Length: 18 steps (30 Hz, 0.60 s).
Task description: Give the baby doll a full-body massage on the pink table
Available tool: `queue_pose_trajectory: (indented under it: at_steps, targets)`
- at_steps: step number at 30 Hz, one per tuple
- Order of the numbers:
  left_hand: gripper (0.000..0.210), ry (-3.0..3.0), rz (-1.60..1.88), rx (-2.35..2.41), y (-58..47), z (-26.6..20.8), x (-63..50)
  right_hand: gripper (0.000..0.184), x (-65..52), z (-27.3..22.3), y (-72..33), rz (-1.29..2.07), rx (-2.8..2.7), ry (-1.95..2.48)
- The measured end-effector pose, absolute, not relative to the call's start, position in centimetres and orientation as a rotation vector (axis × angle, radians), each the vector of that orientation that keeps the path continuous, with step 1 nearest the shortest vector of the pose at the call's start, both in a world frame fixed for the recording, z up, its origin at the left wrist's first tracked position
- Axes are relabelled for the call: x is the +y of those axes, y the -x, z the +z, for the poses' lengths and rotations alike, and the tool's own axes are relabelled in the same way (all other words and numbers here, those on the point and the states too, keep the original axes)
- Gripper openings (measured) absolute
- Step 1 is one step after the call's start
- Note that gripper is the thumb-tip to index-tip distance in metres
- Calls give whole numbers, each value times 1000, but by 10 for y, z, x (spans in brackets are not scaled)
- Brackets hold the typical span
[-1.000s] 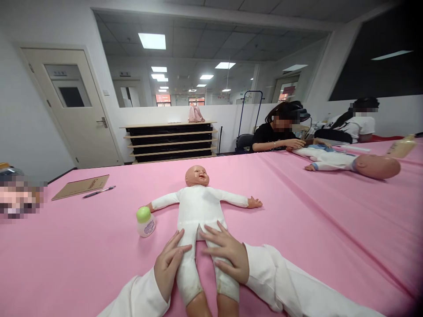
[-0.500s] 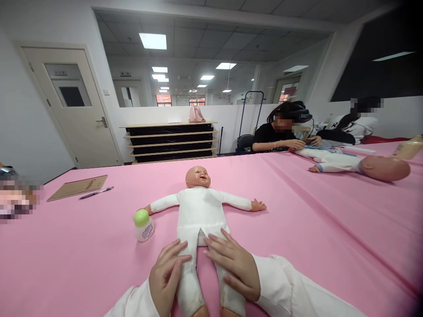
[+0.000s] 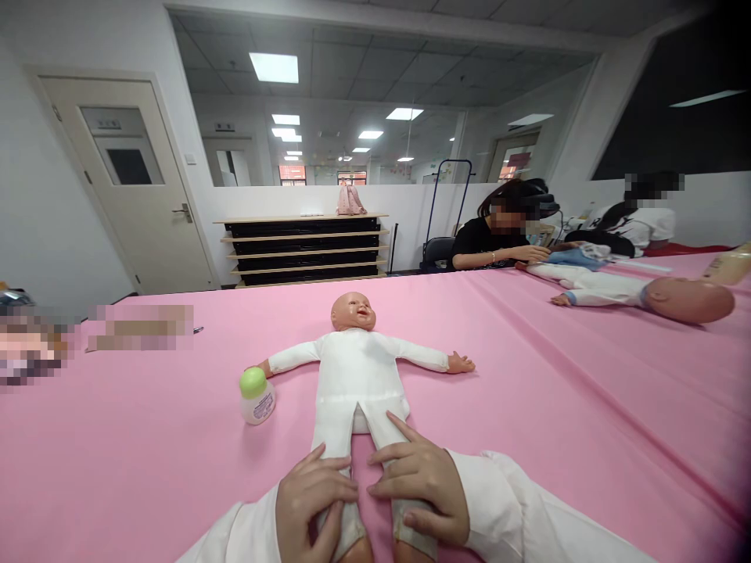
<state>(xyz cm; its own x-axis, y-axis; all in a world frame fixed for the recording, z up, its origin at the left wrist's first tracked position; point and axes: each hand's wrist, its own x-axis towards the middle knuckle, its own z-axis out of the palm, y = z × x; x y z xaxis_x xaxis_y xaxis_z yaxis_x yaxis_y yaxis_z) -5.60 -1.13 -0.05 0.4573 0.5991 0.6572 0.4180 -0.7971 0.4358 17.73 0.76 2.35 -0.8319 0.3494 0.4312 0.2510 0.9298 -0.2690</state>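
A baby doll [image 3: 361, 371] with a white cloth body lies on its back on the pink-covered table, head away from me and arms stretched sideways. On its leg at the left rests my left hand [image 3: 314, 500], palm down with the fingers apart. My right hand [image 3: 419, 485] lies over the other leg, fingers spread flat across the thigh. Neither hand grips anything. Close to the doll's hand at the left stands a small bottle [image 3: 256, 399] with a green cap. The doll's feet are cut off by the bottom edge of the view.
Across the pink table [image 3: 528, 438], a co-worker [image 3: 493, 234] in black handles blue cloth beside a second doll [image 3: 622, 289]. A tan bottle [image 3: 727, 266] stands at the far right. A blurred flat item [image 3: 141, 328] and a pen tip lie at the left.
Both hands have slid down the doll's legs toward me, the left also shifting slightly right. The co-worker's hand has moved, and more blue cloth shows by the second doll.
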Motion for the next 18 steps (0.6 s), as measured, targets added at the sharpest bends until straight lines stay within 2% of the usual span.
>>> queue_pose_trajectory:
  at_steps: [7,12,18]
  targets:
    - [22,-2322,1415,879,63,9,-22,45,5,17,-173,318,-2522,306]
    - [22,-2333,1485,872,62,10,-15,42,5,30,-179,197,-2641,486]
    - [33,-2350,1376,1178,58,-9,-5,50,8,28,-180,172,-2563,709]
